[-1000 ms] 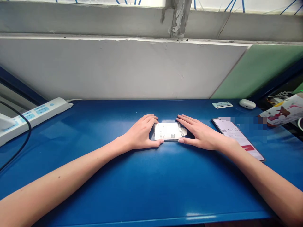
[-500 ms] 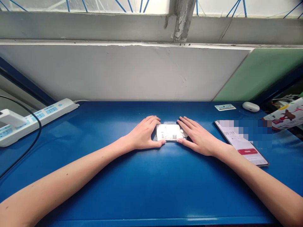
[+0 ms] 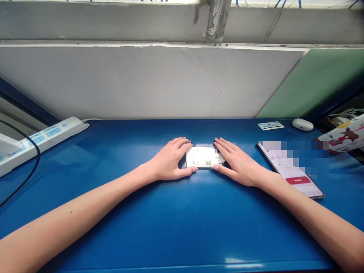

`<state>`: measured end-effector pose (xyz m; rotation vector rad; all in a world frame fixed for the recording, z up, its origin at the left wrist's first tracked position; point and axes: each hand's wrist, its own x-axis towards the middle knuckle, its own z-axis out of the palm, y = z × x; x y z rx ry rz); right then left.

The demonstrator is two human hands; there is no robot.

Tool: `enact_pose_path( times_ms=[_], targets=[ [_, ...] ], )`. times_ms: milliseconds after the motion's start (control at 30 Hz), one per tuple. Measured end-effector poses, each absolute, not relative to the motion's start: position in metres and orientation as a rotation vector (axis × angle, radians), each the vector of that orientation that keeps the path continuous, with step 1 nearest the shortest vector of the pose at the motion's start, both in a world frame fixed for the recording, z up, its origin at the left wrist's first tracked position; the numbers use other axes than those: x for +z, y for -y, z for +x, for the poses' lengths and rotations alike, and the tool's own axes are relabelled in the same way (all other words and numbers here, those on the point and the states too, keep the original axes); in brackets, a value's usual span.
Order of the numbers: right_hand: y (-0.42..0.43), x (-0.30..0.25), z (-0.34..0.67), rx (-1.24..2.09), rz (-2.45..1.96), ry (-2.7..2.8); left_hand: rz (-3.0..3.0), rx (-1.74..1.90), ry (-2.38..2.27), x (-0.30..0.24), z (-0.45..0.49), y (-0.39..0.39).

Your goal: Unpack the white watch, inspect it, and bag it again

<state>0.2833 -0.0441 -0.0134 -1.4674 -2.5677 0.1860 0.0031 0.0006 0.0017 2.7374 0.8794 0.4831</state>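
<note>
A small flat packet (image 3: pixel 200 157) with a white label and a printed square code lies on the blue table between my hands. Clear plastic shows at its ends. My left hand (image 3: pixel 174 159) grips the left end, its thumb at the near edge and its fingers at the far edge. On the other end, my right hand (image 3: pixel 231 162) does the same, its fingers covering the right corner. What is inside the packet cannot be made out.
A phone (image 3: pixel 301 180) lies right of my right hand, partly behind the forearm. Behind it are a card (image 3: pixel 271 125) and a white earbud case (image 3: pixel 302 124). A printed bag (image 3: pixel 345 134) stands far right. A power strip (image 3: pixel 61 131) with a black cable (image 3: pixel 39 153) lies left.
The view has tipped down a little, so the window edge sits higher. Both hands stay at the packet's ends, and the packet lies in about the same place.
</note>
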Motion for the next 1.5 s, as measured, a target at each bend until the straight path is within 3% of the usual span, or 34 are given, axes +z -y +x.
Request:
enact_pose_path(
  times_ms=[1167,1500],
  targets=[
    [0.051,-0.012,0.267,0.278,-1.386,2.368,2.662,0.324,-1.001,-0.001,0.004,-0.002],
    [0.049,-0.014,0.268,-0.067,-1.263,2.528,2.680,0.329,-0.994,-0.001,0.004,-0.001]
  ],
)
